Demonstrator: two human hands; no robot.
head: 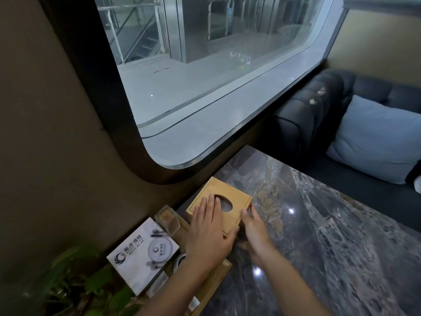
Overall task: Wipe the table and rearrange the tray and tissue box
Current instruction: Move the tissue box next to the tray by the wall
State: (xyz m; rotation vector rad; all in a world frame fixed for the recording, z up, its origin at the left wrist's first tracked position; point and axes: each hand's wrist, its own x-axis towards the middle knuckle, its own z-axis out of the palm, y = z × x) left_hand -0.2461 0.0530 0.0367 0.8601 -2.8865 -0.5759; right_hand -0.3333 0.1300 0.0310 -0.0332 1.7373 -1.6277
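A light wooden tissue box (230, 191) with an oval hole in its lid stands on the dark marble table (330, 247), near the wall by the window. My left hand (208, 233) lies flat on the box's lid, fingers spread toward the hole. My right hand (254, 229) grips the box's near right corner and side. Just left of the box, a wooden tray (214, 283) runs along the wall side of the table; my left forearm covers part of it. No cloth is in view.
In the tray stand a white printed card box (141, 256) and a clear toothpick holder (167, 218). A green plant (75, 286) fills the lower left. A dark sofa (319, 110) with a light blue cushion (376, 137) sits beyond the table's far edge.
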